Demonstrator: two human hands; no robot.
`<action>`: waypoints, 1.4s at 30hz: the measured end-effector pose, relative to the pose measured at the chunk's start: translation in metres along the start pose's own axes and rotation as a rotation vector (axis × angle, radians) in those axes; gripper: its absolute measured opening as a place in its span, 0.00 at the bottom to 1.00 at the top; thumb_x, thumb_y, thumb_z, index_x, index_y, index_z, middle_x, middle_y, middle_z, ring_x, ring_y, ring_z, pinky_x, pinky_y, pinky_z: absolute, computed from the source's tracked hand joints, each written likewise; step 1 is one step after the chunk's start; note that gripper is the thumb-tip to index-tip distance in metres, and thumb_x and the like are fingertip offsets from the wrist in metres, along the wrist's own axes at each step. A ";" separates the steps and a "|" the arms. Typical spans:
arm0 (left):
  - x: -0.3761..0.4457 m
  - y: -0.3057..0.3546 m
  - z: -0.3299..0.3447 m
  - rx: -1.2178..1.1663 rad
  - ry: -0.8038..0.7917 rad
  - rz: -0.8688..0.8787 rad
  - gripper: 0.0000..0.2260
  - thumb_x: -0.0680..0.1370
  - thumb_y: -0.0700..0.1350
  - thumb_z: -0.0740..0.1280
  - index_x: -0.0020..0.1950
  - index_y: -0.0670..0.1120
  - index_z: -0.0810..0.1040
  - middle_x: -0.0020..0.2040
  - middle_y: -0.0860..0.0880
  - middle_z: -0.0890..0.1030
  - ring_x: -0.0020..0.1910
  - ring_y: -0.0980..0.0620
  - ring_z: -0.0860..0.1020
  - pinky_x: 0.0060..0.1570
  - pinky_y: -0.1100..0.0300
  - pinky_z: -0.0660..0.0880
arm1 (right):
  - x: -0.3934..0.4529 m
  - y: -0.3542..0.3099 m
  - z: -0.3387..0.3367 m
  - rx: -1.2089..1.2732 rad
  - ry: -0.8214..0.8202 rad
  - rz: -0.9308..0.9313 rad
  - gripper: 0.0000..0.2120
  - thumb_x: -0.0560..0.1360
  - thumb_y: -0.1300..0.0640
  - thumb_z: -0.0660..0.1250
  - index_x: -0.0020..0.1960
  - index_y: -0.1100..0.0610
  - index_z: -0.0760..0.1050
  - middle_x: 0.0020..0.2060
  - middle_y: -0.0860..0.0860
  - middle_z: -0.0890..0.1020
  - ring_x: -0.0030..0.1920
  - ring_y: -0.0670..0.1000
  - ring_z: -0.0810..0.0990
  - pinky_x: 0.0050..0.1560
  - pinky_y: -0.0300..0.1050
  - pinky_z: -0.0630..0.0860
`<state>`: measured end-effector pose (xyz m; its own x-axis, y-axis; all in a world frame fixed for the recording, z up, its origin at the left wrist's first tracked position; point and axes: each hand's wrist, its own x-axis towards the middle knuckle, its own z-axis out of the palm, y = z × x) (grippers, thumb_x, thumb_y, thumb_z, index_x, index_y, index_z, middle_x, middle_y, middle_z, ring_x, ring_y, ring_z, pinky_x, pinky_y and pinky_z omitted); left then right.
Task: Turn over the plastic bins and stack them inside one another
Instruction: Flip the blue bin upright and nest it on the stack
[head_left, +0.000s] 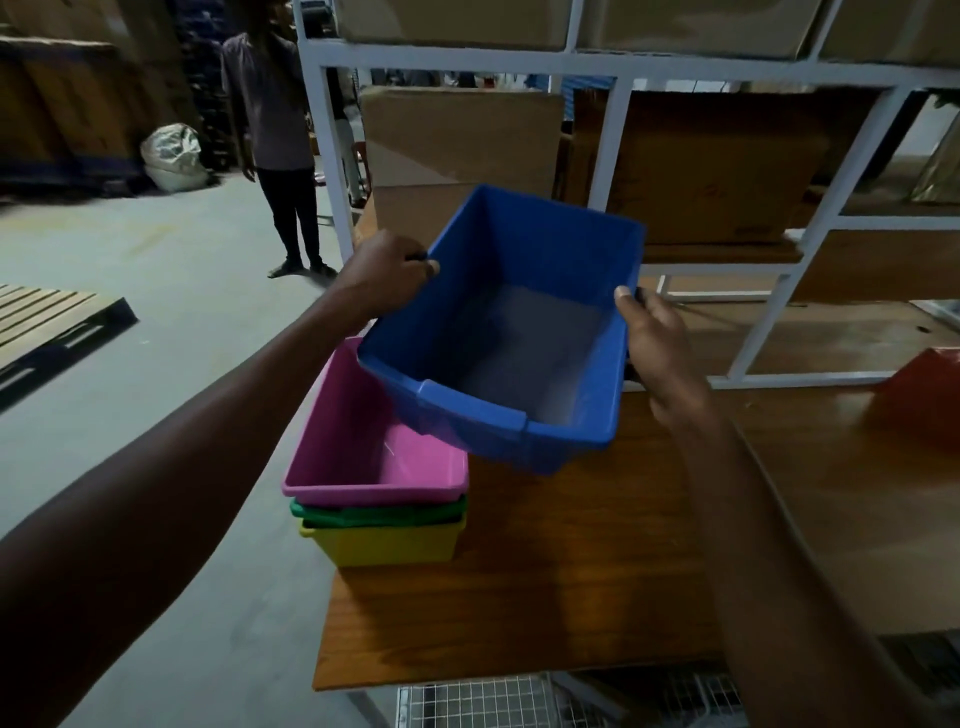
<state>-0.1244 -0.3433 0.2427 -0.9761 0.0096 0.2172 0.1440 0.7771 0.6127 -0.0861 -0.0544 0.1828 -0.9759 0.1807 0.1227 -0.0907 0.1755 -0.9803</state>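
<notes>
- The wooden table (597, 571) carries the work; its left edge runs just beside the nested pile, and bare floor lies beyond it, so the person has little margin on that side.
- The white shelf frame (613, 156), loaded with cardboard boxes, stands behind the table and limits how far back the load can swing.
- The blue bin (514, 332) is held in the air, mouth up and tilted toward the camera, above and slightly right of the stack, overlapping its far right corner in the view.
- The stack sits at the table's left side: the pink bin (363, 452) on top, nested in the green bin (379, 512), which sits in the yellow bin (384, 543) at the bottom.
- A red bin (930, 395) waits at the far right, well apart from the stack.
- The left hand (387, 275) is closed over the blue bin's left rim, and the right hand (657, 338) is closed over the right rim.
- To do this step well, the person should probably level the blue bin, shift it left until its walls line up over the pink opening, and lower it straight.
- Drifting further left risks overhanging the table edge; the open tabletop to the right gives safer room for correcting.
</notes>
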 end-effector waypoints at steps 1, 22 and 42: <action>-0.004 -0.003 0.003 -0.025 -0.002 -0.030 0.11 0.83 0.46 0.66 0.55 0.42 0.85 0.45 0.43 0.83 0.39 0.47 0.79 0.38 0.56 0.74 | -0.001 0.001 0.002 0.028 -0.021 0.022 0.17 0.87 0.45 0.59 0.71 0.51 0.75 0.57 0.51 0.85 0.56 0.54 0.86 0.51 0.52 0.82; -0.032 -0.081 -0.024 -0.474 0.097 -0.389 0.16 0.83 0.44 0.60 0.59 0.37 0.83 0.48 0.41 0.81 0.43 0.45 0.78 0.41 0.55 0.72 | 0.027 -0.006 0.081 0.188 -0.201 0.291 0.14 0.83 0.53 0.62 0.63 0.57 0.80 0.53 0.55 0.85 0.52 0.56 0.85 0.44 0.51 0.81; -0.022 -0.195 -0.011 -0.650 -0.010 -0.439 0.19 0.82 0.38 0.56 0.61 0.49 0.86 0.53 0.45 0.82 0.39 0.49 0.78 0.33 0.60 0.78 | 0.031 0.031 0.169 0.035 -0.185 0.274 0.14 0.84 0.51 0.63 0.63 0.58 0.79 0.55 0.56 0.84 0.57 0.57 0.84 0.59 0.55 0.80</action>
<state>-0.1291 -0.5020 0.1274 -0.9667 -0.2051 -0.1529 -0.1920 0.1865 0.9635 -0.1526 -0.2073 0.1300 -0.9841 0.0372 -0.1735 0.1767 0.1111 -0.9780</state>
